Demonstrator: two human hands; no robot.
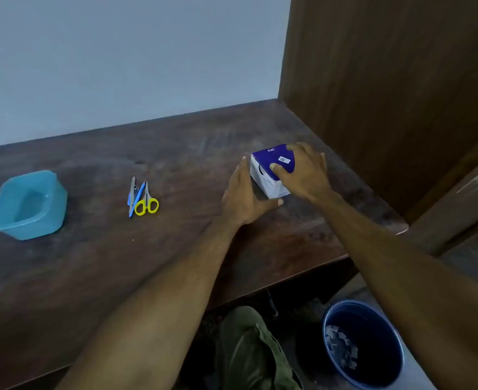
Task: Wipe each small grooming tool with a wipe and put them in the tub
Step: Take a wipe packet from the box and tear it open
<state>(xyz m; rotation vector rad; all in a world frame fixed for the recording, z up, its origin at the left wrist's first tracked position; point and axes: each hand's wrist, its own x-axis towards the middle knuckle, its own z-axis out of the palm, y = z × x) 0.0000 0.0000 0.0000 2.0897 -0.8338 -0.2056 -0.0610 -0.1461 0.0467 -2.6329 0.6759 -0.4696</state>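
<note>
While both our hands close around the small purple-and-white cardboard box (271, 171) at the right of the dark brown wooden worktop (176, 249), the grooming tools lie untouched near the middle. Our left hand (245, 197) presses its palm and straight fingers flat against the box's left side, thumb under the near edge; our right hand (306, 171) grasps the box from above, fingers curled over the purple top. The box sits tilted on the worktop. The tools lie in a tight bundle: yellow-handled small scissors (147, 204), a blue-handled slim tool (137, 198) and a grey metal file (132, 190), touching one another. Well apart, at the left end, stands the translucent blue square plastic tub (50, 192). On the floor beneath our right arm sits a dark blue round bucket (328, 319) holding pale scraps.
</note>
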